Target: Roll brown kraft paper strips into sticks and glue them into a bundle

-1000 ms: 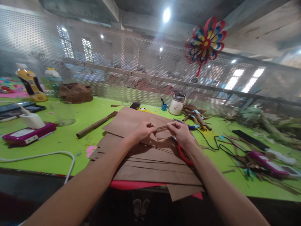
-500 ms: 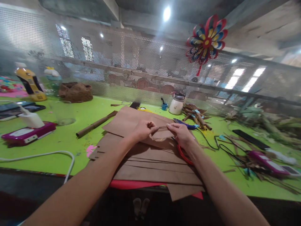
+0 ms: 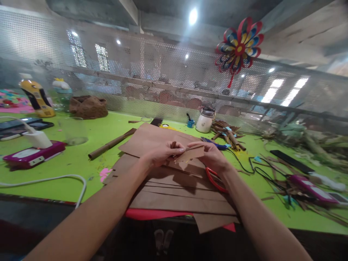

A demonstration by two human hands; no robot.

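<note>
Over the brown sheets [image 3: 176, 201] on the worktop [image 3: 67, 163], our left hand [image 3: 164, 154] and right hand [image 3: 214, 156], fingertips pinched together, grip opposite ends of a small brown paper piece [image 3: 194, 151], presumably to keep it steady.

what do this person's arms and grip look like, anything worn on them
The left forearm and right forearm show no sleeve, watch or bracelet. The left grip and right grip are human, ungloved, without visible rings.
</note>
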